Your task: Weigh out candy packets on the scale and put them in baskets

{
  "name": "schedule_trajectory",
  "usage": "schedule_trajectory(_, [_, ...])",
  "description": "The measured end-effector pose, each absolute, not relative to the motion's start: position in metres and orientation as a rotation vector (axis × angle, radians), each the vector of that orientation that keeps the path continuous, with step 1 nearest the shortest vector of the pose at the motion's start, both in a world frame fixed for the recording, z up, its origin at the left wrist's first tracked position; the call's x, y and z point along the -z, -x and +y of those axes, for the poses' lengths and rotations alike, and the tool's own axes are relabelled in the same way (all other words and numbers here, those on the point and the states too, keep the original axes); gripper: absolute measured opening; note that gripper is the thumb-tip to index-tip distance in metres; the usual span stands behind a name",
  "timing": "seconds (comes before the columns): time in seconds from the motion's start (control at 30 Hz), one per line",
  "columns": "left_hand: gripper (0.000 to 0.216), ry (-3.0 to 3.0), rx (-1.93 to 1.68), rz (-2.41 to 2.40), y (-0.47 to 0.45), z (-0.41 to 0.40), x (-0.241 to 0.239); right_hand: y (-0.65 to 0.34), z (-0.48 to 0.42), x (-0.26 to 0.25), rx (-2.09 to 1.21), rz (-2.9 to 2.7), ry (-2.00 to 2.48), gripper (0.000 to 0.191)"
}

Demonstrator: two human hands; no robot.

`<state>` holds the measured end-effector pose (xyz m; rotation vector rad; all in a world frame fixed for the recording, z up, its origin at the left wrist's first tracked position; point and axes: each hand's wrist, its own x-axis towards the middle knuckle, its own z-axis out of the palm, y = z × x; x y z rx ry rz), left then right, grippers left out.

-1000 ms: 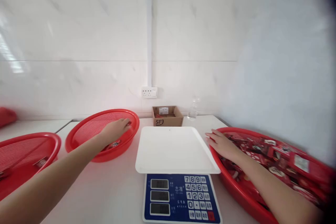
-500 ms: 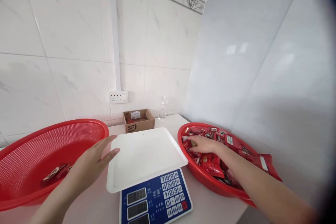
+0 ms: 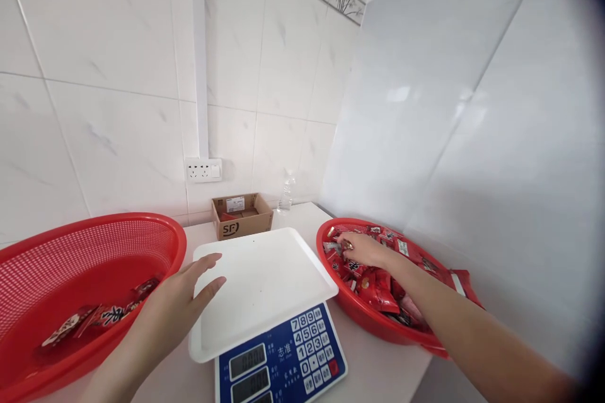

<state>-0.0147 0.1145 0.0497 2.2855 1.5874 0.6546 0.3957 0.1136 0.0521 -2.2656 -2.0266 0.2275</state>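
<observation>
My left hand (image 3: 184, 299) hovers at the left edge of the white weighing pan (image 3: 259, 293), thumb and fingers apart, holding nothing. The pan belongs to a digital scale (image 3: 283, 359) with a blue keypad and displays. Over on the right, my right hand (image 3: 366, 248) reaches into a red plastic basket (image 3: 366, 321) heaped with red snack packets (image 3: 378, 289). Its fingers are curled around a small brownish packet (image 3: 348, 244), partly hidden by the hand. Several red packets (image 3: 101, 318) lie in the left red basket (image 3: 177, 242), beside my left forearm.
Behind the scale stand an open cardboard box (image 3: 246, 225) and a clear plastic bottle (image 3: 286, 192). A wall socket (image 3: 204, 170) is fixed to the tiled wall above. The white table (image 3: 378, 359) ends at the front right, under the right basket.
The view has shifted slightly, showing more packets in the left basket. My left hand sits a little further over the pan. My right hand stays in the right basket, fingers curled.
</observation>
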Motion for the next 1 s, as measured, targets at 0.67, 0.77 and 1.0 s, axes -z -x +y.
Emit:
schedule_trajectory(0.67, [0.046,-2.274,-0.648,1.564,0.019,0.114,-0.042,-0.403,0.118,-0.056,0.095,-1.856,2.314,0.039])
schedule_trajectory(0.77, [0.046,-2.263,-0.657,1.551,0.019,0.113,-0.043,-0.399,0.117,-0.074,0.151,-1.717,2.312,0.025])
schedule_trajectory(1.0, [0.045,-2.250,-0.617,1.497,0.017,0.108,-0.046,-0.333,0.125,-0.095,-0.209,-1.673,2.004,0.031])
